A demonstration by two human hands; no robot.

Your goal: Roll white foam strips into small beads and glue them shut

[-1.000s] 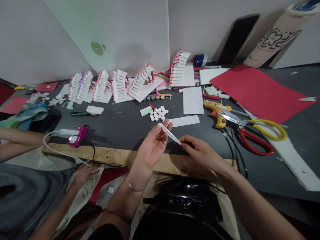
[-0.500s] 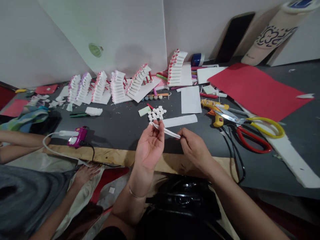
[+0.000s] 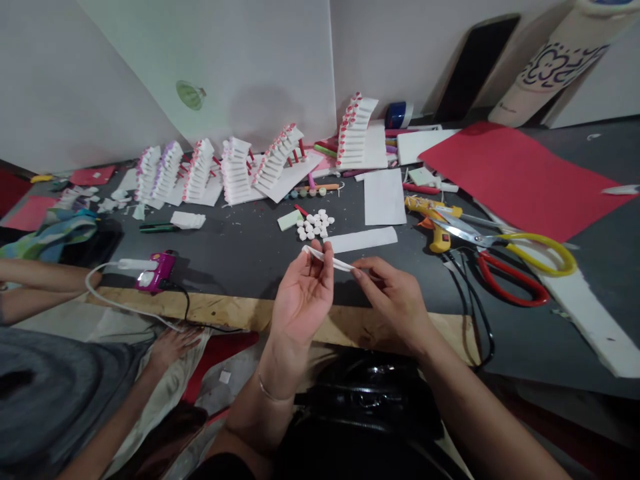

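My left hand [image 3: 303,299] and my right hand [image 3: 395,304] pinch the two ends of a thin white paper strip [image 3: 339,263] above the dark table [image 3: 240,250]. The left fingertips grip its left end, palm facing me; the right fingers grip its right end. Just beyond lie a cluster of small white round pieces [image 3: 315,226] and a flat white paper strip [image 3: 364,239]. A wooden board [image 3: 220,310] runs under my wrists.
White stepped paper models [image 3: 235,171] line the back. A yellow glue gun [image 3: 431,223], large scissors [image 3: 505,257] and red paper [image 3: 515,175] lie right. A pink glue gun [image 3: 153,271] sits left, near another person's arms [image 3: 35,287].
My hands have drawn closer together along the strip, and the strip has lowered and tilted flatter. The view shifted slightly.
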